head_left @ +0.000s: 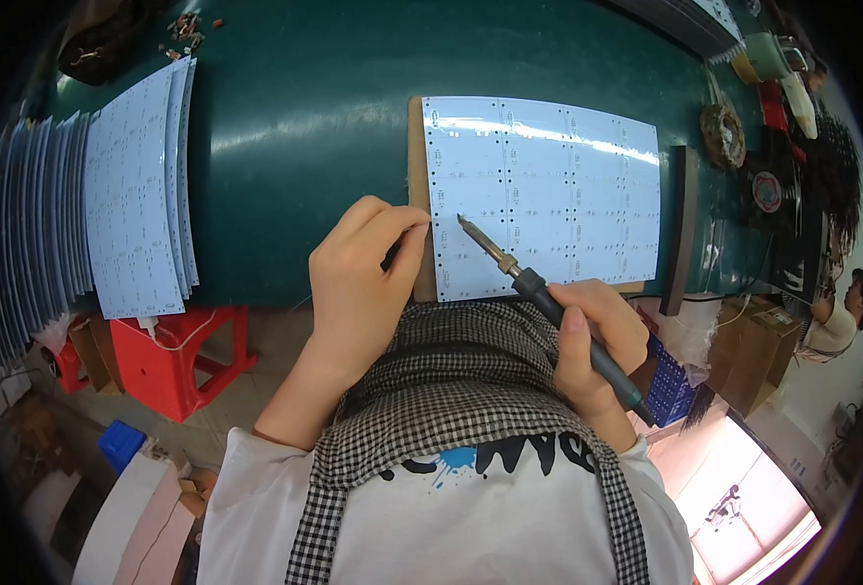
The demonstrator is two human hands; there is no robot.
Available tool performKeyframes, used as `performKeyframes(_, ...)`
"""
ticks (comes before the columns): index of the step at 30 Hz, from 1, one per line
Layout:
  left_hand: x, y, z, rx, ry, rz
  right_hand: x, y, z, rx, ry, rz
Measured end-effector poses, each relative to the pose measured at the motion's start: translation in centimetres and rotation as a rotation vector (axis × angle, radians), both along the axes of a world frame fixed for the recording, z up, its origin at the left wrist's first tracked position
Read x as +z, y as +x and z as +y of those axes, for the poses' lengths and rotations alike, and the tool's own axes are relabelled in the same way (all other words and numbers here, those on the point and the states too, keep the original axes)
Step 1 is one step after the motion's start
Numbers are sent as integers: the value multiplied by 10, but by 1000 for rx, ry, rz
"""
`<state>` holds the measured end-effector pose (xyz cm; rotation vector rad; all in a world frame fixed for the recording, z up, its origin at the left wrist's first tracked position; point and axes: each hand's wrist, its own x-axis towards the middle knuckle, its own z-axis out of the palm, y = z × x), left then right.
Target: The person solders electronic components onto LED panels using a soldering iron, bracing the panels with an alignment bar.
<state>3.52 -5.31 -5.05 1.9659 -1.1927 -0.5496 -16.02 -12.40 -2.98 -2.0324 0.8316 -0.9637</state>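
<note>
My right hand (597, 331) is wrapped round the dark handle of a soldering iron (537, 291). The iron slants up and to the left, its tip over the left part of a white circuit board panel (602, 195); I cannot tell whether it touches. Small black marks and rows of holes cover the panel, which lies on a brown backing board (418, 156). At the panel's left edge my left hand (358, 278) is closed in a pinch, thumb against forefinger. Whatever that pinch holds is too small or hidden to name.
Upright white panels (134, 190) stand in a long row on the left of the green table (295, 185). A dark bar (682, 219) lies right of the panel, with a tape roll (722, 135) beyond. Below the table are a red stool (173, 366) and a cardboard box (755, 351).
</note>
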Motion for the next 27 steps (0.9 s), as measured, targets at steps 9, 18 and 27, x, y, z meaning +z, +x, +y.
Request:
performKeyframes(9, -8, -12, 9, -29, -124, 44, -4, -2, 7, 39, -40, 10)
performKeyframes(18, -10, -15, 11, -39, -127, -54, -2, -5, 13, 44, -12, 28)
performKeyframes(27, -3, -17, 14, -22, -103, -7, -4, -8, 17, 8, -28, 5)
